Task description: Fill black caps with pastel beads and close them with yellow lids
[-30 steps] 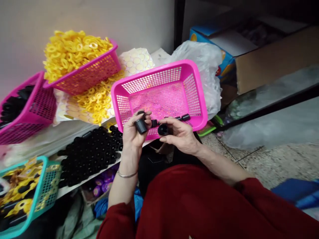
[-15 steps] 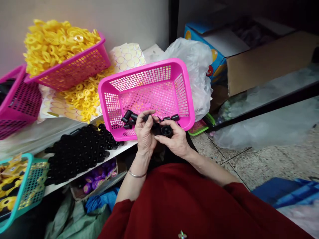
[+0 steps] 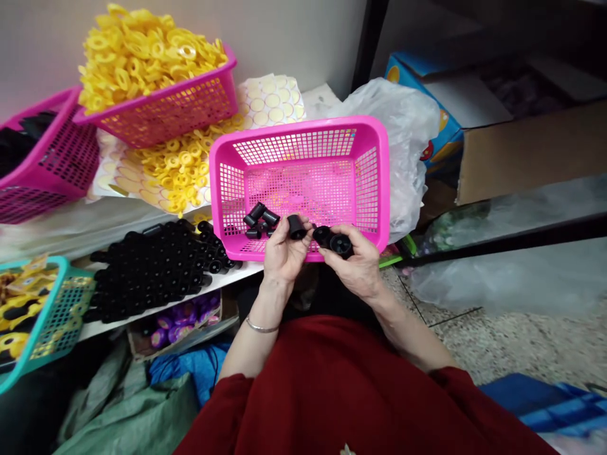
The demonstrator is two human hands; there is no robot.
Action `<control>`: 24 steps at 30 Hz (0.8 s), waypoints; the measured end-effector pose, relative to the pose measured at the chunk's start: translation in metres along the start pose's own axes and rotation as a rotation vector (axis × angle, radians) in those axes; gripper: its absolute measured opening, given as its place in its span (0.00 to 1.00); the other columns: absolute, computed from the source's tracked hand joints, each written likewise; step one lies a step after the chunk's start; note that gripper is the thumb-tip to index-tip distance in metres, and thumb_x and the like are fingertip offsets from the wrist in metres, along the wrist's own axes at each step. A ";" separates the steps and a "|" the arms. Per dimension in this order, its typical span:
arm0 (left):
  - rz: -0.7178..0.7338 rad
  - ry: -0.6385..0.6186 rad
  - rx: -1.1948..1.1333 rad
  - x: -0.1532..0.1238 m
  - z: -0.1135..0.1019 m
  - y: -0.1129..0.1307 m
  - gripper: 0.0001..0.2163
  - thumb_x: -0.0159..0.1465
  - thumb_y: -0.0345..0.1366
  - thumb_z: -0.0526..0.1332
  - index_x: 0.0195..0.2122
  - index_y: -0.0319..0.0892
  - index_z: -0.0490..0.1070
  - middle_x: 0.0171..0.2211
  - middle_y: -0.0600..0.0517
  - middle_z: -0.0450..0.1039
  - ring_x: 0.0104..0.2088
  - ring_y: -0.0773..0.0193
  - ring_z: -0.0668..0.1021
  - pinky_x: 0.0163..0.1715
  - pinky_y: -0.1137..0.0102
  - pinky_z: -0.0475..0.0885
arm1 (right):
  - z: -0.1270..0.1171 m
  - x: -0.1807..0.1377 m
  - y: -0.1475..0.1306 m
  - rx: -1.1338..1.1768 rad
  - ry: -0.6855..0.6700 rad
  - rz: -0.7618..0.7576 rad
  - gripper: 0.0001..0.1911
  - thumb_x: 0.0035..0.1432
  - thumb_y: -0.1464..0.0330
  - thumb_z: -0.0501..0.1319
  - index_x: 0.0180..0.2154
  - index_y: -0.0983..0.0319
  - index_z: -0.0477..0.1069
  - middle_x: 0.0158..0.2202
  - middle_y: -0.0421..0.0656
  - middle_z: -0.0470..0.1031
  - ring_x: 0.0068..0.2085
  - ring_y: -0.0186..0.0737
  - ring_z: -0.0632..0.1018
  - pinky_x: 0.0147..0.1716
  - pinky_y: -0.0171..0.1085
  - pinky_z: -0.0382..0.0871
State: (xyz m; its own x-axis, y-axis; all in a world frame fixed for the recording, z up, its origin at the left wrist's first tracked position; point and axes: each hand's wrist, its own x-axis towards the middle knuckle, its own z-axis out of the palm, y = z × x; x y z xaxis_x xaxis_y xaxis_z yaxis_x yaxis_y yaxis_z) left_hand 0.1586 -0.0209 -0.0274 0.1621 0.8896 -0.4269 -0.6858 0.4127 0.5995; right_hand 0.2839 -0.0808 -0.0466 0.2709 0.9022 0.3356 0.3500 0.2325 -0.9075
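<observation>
My left hand pinches a small black plastic cylinder between thumb and fingers at the near rim of a pink mesh basket. My right hand is closed on black round caps just to the right, close to the left hand's piece. Several loose black cylinders lie in the basket's near left corner. Both hands hover over the basket's front edge, above my red-clothed lap.
A pile of black cylinders lies on the white shelf at left. Yellow rings fill a pink basket and spill below it. A teal basket stands at far left, a plastic bag and cardboard boxes at right.
My hands have drawn slightly apart; the left now shows a black cylinder held up. More loose black pieces lie in the basket than a second ago. The view has shifted.
</observation>
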 end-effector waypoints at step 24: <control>0.270 -0.040 0.415 0.014 -0.035 0.045 0.10 0.50 0.36 0.69 0.32 0.41 0.73 0.29 0.52 0.74 0.27 0.68 0.75 0.29 0.73 0.71 | -0.016 0.024 0.014 -0.367 -0.052 -0.041 0.11 0.48 0.71 0.58 0.37 0.60 0.69 0.34 0.42 0.74 0.35 0.40 0.74 0.35 0.38 0.68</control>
State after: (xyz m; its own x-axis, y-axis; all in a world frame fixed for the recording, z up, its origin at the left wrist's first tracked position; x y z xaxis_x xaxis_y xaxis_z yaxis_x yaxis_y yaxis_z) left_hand 0.1055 0.0028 -0.0299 0.0506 0.9789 -0.1979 -0.3682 0.2025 0.9074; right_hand 0.3102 -0.0614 -0.0474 0.2072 0.9144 0.3478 0.6602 0.1316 -0.7395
